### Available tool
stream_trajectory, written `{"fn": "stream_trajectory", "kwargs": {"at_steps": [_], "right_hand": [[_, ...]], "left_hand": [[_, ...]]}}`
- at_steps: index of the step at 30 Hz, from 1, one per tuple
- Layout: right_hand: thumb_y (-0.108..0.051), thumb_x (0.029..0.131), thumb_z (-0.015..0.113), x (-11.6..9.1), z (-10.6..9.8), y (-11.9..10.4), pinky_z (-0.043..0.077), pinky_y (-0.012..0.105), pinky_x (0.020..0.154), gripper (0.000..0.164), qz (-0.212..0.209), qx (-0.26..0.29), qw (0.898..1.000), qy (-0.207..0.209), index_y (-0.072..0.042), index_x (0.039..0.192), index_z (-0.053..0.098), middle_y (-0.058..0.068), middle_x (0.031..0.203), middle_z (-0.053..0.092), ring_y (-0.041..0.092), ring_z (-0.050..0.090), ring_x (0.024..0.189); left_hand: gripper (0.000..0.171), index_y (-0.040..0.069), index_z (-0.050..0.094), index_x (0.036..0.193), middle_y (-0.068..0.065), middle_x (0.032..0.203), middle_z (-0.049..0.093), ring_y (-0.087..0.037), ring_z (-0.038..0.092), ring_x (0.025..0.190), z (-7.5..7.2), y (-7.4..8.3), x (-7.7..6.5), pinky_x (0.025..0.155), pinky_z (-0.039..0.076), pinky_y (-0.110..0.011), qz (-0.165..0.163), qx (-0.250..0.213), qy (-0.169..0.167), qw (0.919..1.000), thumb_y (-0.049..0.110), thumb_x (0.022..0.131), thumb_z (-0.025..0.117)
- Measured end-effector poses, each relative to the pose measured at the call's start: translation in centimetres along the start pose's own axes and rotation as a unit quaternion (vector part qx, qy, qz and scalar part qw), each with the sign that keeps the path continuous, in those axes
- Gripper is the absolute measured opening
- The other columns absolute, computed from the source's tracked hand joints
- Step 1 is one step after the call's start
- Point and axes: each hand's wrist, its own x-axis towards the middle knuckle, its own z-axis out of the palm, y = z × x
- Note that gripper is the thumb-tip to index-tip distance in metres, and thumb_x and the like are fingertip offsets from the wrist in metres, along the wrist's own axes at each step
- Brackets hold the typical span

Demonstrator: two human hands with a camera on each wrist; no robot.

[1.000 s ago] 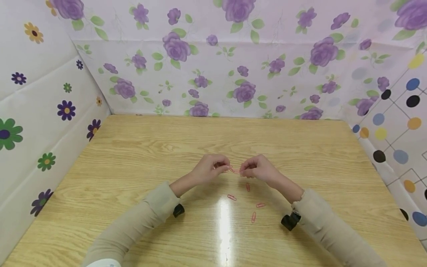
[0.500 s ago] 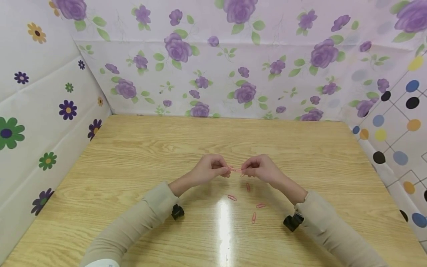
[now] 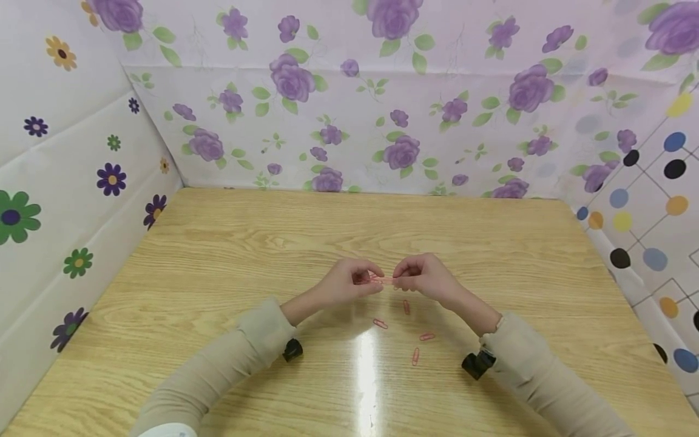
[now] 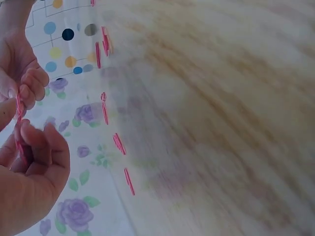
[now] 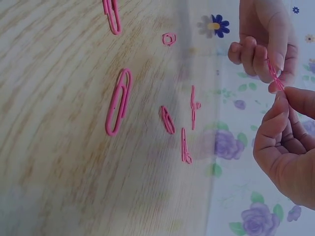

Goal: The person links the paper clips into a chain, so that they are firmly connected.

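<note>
Pink paper clips (image 3: pixel 386 280) stretch in a short line between my two hands, held over the wooden table. My left hand (image 3: pixel 349 283) has its thumb and curled fingers around the left end, the fingertips spread a little with pink wire showing between them. At the other end, my right hand (image 3: pixel 428 279) pinches a clip between thumb and index finger. The right wrist view shows the hands close together, with the pink wire (image 5: pixel 275 76) running between their fingertips. How the clips are joined is partly hidden by the fingers.
Several loose pink paper clips lie on the table below the hands, among them one at the left (image 3: pixel 380 324), one under the right hand (image 3: pixel 406 307), and one nearest me (image 3: pixel 416 356). Patterned cloth walls (image 3: pixel 349 121) border the wooden table (image 3: pixel 246 243).
My left hand has shifted slightly right, closer to the right hand, and its thumb and index finger have parted a little. The right hand is nearly still. The loose clips have not moved.
</note>
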Motion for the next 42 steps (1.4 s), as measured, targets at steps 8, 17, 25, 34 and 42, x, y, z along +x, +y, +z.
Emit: {"fn": "stream_trajectory", "kwargs": {"at_steps": [8,17,25,34,42], "right_hand": [[-0.002,0.083,0.061,0.0,0.1,0.1,0.046,0.036,0.060,0.008,0.015,0.034,0.999,-0.003,0.004,0.088,0.061,0.019,0.077,0.062,0.040,0.054,0.072],[-0.005,0.086,0.059,0.1,-0.7,0.7,0.049,0.040,0.065,0.017,0.017,0.022,1.000,0.008,0.010,0.095,0.061,0.022,0.083,0.064,0.036,0.059,0.072],[-0.006,0.086,0.060,1.0,-2.2,2.4,0.049,0.039,0.062,0.019,0.014,-0.048,0.998,0.030,0.009,0.097,0.062,0.018,0.080,0.065,0.034,0.060,0.073],[-0.002,0.079,0.062,2.9,-2.8,3.6,0.043,0.029,0.059,0.017,-0.029,-0.194,0.980,0.026,0.002,0.095,0.068,0.003,0.073,0.061,0.014,0.051,0.065],[-0.006,0.077,0.069,4.4,-2.8,4.4,0.045,0.030,0.061,0.021,-0.037,-0.209,0.977,-0.010,0.001,0.097,0.068,0.003,0.073,0.061,0.014,0.053,0.066]], "left_hand": [[0.014,0.003,0.070,0.093,0.008,0.049,0.036,-0.002,0.025,0.044,0.3,0.4,0.1,0.043,0.024,-0.018,0.046,0.063,0.026,0.9966,0.013,0.084,0.066],[0.015,0.002,0.071,0.092,0.006,0.053,0.047,-0.001,0.026,0.043,0.1,0.2,0.0,0.042,0.025,-0.018,0.049,0.079,0.042,0.9948,0.013,0.084,0.066],[0.014,0.000,0.071,0.091,0.007,0.048,0.037,-0.002,0.023,0.043,-0.2,0.3,-0.2,0.042,0.023,-0.019,0.040,0.068,0.055,0.9954,0.011,0.083,0.067],[0.014,-0.003,0.070,0.091,0.007,0.047,0.038,-0.002,0.024,0.042,-0.2,0.2,-0.3,0.041,0.023,-0.018,0.039,0.059,0.058,0.9959,0.007,0.083,0.067],[0.013,0.000,0.071,0.091,0.008,0.046,0.036,-0.001,0.023,0.042,-0.4,-0.1,-0.4,0.041,0.022,-0.018,0.040,0.062,0.055,0.9957,0.010,0.083,0.066]]}}
